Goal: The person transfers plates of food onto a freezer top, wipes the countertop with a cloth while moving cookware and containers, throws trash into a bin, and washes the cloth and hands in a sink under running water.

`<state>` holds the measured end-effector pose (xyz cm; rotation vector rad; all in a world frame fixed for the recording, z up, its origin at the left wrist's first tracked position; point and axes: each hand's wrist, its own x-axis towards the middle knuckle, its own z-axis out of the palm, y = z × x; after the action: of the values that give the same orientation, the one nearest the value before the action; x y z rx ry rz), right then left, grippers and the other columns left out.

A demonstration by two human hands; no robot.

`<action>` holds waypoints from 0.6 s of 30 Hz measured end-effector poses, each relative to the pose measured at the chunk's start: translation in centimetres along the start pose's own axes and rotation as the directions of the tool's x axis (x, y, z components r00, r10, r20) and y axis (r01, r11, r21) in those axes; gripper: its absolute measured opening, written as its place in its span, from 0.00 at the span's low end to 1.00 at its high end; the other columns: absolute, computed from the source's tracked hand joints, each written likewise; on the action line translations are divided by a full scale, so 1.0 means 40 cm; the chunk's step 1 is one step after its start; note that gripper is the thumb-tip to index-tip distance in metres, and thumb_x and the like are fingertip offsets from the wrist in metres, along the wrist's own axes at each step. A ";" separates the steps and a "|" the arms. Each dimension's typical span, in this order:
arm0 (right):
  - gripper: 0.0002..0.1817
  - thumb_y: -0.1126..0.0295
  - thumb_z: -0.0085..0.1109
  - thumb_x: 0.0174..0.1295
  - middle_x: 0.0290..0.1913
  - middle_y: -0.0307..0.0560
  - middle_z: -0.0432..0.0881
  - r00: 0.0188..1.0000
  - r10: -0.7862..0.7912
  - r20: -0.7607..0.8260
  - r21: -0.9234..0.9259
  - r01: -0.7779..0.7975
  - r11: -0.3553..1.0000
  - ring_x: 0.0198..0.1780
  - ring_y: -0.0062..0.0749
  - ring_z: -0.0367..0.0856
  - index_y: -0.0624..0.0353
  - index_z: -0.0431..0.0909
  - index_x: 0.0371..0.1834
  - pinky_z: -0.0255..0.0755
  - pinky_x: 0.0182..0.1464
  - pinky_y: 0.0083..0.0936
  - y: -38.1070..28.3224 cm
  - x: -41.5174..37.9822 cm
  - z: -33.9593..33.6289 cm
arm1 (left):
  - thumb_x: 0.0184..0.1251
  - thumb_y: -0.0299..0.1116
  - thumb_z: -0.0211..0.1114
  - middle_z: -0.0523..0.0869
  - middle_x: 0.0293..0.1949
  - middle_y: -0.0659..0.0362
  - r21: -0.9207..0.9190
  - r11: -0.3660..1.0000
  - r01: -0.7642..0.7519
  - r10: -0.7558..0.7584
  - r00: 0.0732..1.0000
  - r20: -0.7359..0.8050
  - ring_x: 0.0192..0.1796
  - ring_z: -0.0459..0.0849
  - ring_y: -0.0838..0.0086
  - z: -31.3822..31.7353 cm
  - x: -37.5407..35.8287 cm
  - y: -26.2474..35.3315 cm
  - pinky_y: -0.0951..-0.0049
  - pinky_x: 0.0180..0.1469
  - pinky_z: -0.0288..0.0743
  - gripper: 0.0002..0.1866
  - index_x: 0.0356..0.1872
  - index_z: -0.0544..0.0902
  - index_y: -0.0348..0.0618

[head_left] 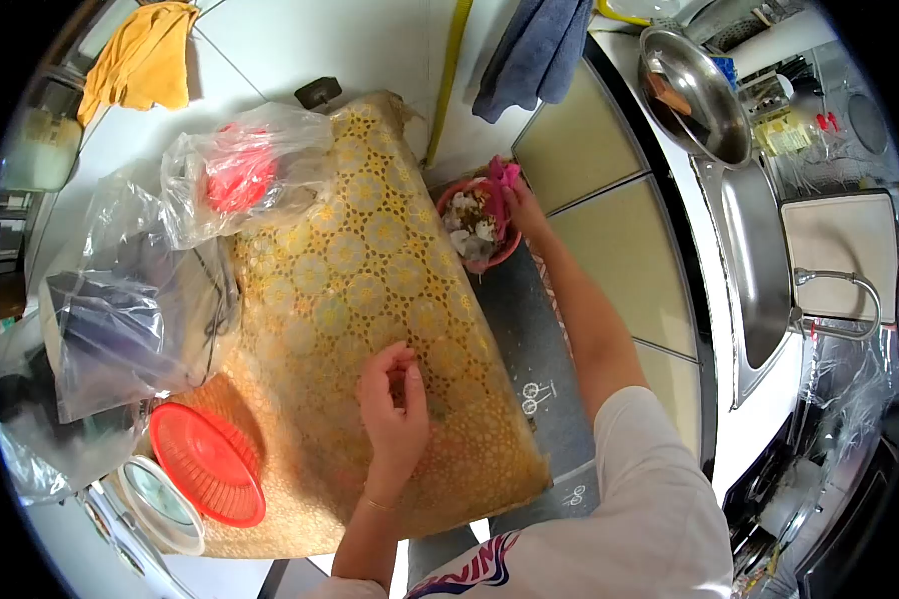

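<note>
My right hand (521,203) reaches down past the table's right edge, its fingers closed around a crumpled bright pink cloth-like piece (504,172). That piece is over the rim of a pink waste bin (510,249) on the floor, filled with white and brownish refuse (472,228). Over the table (360,260), which has a yellow flower-patterned cover, hovers my left hand (395,414). Its fingers are loosely curled, with a gap between thumb and fingers, and nothing shows in it.
On the table's left lie a red basket (195,464), a clear lidded container (162,506) and plastic bags (120,329), one with something red inside (240,172). At right, the counter holds a sink (759,270) and a metal pan (704,90). Cabinet doors (619,250) flank the bin.
</note>
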<state>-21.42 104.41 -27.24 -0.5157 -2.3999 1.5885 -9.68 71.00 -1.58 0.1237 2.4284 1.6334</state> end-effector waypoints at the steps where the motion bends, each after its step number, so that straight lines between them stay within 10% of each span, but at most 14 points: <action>1: 0.16 0.64 0.45 0.71 0.44 0.44 0.78 0.999 0.052 -0.007 0.034 -0.052 0.998 0.46 0.28 0.74 0.62 0.71 0.54 0.67 0.52 0.26 -0.010 -0.004 -0.004 | 0.67 0.24 0.56 0.79 0.44 0.58 0.001 1.000 0.004 -0.004 1.000 -0.005 0.43 0.78 0.78 0.001 -0.006 -0.001 0.79 0.44 0.74 0.12 0.50 0.74 0.38; 11: 0.14 0.64 0.46 0.70 0.43 0.50 0.79 0.985 0.150 -0.086 0.005 -0.150 0.989 0.46 0.33 0.75 0.62 0.73 0.49 0.68 0.50 0.30 -0.009 -0.036 -0.045 | 0.66 0.24 0.57 0.79 0.42 0.56 -0.036 0.999 -0.024 0.025 1.000 0.014 0.41 0.78 0.76 -0.005 -0.043 -0.004 0.77 0.44 0.74 0.12 0.50 0.74 0.38; 18: 0.14 0.67 0.44 0.69 0.45 0.48 0.77 0.964 -0.088 -0.250 0.285 0.160 0.945 0.45 0.27 0.74 0.61 0.72 0.52 0.68 0.51 0.26 -0.449 -0.107 -0.054 | 0.65 0.23 0.57 0.80 0.39 0.56 -0.004 0.989 -0.145 0.145 0.989 -0.017 0.40 0.79 0.75 -0.058 -0.076 0.003 0.75 0.44 0.75 0.10 0.47 0.76 0.38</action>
<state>-19.74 98.13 -9.81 -0.4516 -1.9319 1.6929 -7.23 68.39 -0.22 0.2932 2.4799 1.7059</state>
